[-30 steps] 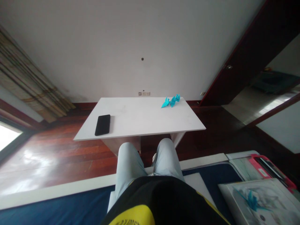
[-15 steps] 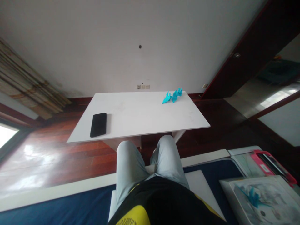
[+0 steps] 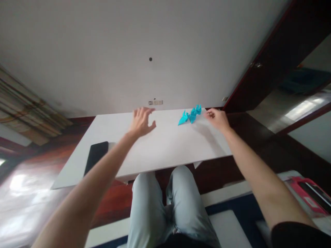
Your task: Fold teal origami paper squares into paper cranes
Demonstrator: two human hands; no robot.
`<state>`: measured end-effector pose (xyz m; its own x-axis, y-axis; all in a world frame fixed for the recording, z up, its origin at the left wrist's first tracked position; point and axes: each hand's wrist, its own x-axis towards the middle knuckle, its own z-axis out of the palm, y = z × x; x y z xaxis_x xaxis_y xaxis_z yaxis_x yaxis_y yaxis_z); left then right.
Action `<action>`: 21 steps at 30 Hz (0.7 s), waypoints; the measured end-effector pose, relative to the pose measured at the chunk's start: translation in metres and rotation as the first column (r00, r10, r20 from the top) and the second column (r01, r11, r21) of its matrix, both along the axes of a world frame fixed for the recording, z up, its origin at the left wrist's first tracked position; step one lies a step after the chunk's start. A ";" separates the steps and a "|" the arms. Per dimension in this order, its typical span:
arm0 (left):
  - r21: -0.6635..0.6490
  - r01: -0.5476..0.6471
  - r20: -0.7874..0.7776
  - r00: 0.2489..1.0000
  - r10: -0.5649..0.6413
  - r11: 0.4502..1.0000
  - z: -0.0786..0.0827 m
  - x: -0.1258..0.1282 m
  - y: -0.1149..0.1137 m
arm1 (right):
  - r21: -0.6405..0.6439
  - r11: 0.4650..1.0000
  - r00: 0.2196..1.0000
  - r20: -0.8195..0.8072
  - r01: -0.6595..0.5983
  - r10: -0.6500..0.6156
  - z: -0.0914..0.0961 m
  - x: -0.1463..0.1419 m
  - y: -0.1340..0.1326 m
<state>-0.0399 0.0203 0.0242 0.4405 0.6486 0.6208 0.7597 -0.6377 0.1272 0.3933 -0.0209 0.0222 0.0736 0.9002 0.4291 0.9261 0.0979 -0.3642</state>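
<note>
Three turquoise origami cranes stand close together near the far right corner of the white table (image 3: 160, 148): a left crane (image 3: 183, 118), a middle crane (image 3: 192, 115) and a right crane (image 3: 198, 109). My right hand (image 3: 217, 118) is over the table just right of them, fingers loosely bent, touching none and holding nothing visible. Over the middle of the table hovers my left hand (image 3: 141, 122), thumb and fingers spread apart with nothing between them. A flat black tablet-like thing (image 3: 96, 155) lies at the table's left, partly covered by my left forearm.
Behind the table rises a wall with sockets (image 3: 155, 102). My knees (image 3: 181, 179) are under the near edge. A pink-framed case (image 3: 310, 196) rests at right on the seat. A curtain (image 3: 23, 106) hangs at left, and a dark door (image 3: 258, 58) is at right.
Both hands have come into view and reached out over the table, the right one beside the cranes. The view has shifted slightly. The cranes stand as before.
</note>
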 end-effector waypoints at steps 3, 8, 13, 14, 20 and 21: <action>-0.214 0.138 -0.034 0.988 -0.149 0.967 -0.054 0.031 0.013 | -0.113 0.991 0.989 -0.123 0.072 -0.085 -0.047 -0.018 0.035; -0.398 0.245 0.089 0.969 -0.229 0.884 -0.109 0.043 0.005 | -0.154 0.985 0.931 -0.342 0.080 -0.129 -0.101 -0.043 0.067; -0.438 0.225 0.263 0.958 -0.115 0.870 -0.111 0.031 0.004 | -0.020 0.998 0.915 -0.401 0.051 -0.055 -0.104 -0.064 0.094; -0.449 0.219 0.292 0.952 -0.090 0.866 -0.110 0.032 0.006 | 0.012 0.999 0.903 -0.429 0.040 -0.031 -0.102 -0.073 0.100; -0.502 0.194 0.434 0.899 0.051 0.843 -0.107 0.043 0.037 | 0.104 0.981 0.415 -0.895 -0.161 0.163 -0.091 -0.149 0.127; -0.525 0.207 0.480 0.873 0.086 0.826 -0.106 0.043 0.043 | 0.089 0.973 0.314 -0.937 -0.211 0.154 -0.090 -0.161 0.128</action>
<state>0.0027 0.0630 -0.0817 0.2449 0.9194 0.3077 0.4749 -0.3905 0.7887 0.2320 0.1069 -0.0680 0.2299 0.9605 0.1568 -0.0668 0.1763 -0.9821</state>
